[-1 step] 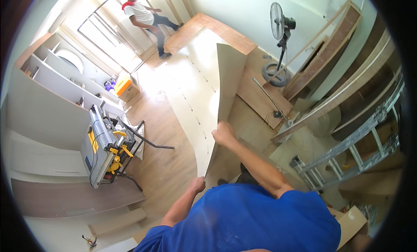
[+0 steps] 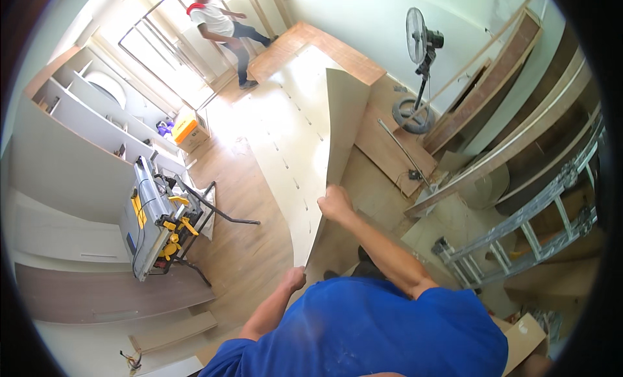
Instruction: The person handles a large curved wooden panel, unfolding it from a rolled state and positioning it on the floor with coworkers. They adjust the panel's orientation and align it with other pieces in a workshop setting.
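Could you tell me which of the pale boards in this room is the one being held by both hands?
It is the large pale panel standing on edge at centre, left hand at its near corner, right hand on its edge. The other boards lean against the right wall.

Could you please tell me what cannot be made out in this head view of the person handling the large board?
- Left hand: its fingers curl behind the board edge, so the grip is hidden.
- Right hand: only its back shows; the palm side is hidden.
- Board's lower end: covered by the blue shirt.
- Table saw: blade too small to tell.
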Available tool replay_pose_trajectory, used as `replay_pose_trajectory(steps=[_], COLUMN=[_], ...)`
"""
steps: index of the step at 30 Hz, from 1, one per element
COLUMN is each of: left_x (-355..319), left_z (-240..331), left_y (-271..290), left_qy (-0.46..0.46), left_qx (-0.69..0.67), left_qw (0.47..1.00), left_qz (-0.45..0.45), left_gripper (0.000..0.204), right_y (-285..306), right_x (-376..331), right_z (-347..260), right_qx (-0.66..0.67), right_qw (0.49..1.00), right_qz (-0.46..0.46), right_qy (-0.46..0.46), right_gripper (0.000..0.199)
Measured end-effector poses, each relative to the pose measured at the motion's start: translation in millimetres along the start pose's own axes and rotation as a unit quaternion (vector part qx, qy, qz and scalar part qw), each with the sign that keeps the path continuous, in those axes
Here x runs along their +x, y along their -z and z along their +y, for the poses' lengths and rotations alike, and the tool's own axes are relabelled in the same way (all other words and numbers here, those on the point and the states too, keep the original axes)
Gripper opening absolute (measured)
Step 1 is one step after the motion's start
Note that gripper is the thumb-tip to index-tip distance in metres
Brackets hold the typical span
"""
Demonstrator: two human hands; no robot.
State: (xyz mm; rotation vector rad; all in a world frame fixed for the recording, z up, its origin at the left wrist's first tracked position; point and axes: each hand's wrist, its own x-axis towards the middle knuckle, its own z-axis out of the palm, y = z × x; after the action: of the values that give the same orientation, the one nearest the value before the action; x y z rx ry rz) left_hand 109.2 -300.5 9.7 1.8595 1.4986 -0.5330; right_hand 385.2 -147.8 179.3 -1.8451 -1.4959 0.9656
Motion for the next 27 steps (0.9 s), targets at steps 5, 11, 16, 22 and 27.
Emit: replay_pose_trajectory(steps=[5,11,16,22,27], left_x=[9.1,8.3,8.8,4.4,9.3], left_z=[-0.1,14.7,14.0,18.3,19.5], left_y=[-3.1,12.1,15.1,31.0,23.0], left_qy=[-0.009,0.005,-0.005,-0.002,-0.002], left_qx=[-0.036,-0.033,-0.017,-0.013,-0.02], left_qw=[0.999,0.999,0.998,0.998,0.997], left_qz=[0.03,0.04,0.066,0.061,0.069], left_gripper=[0.023,0.021,0.021,0.023,0.024], right_y=[23.5,17.1,32.7,37.2,44.0], right_x=[1.6,18.9,20.3,22.8,21.9], right_z=[-18.0,5.8,-1.8,-3.0,-5.9], right_qx=[0.003,0.023,0.057,0.066,0.091], right_qw=[1.0,1.0,0.997,0.996,0.994], right_qz=[-0.008,0.019,-0.017,-0.009,-0.014], right_qy=[-0.016,-0.007,-0.046,-0.062,-0.051], right_gripper=[0.032,0.024,0.027,0.025,0.021])
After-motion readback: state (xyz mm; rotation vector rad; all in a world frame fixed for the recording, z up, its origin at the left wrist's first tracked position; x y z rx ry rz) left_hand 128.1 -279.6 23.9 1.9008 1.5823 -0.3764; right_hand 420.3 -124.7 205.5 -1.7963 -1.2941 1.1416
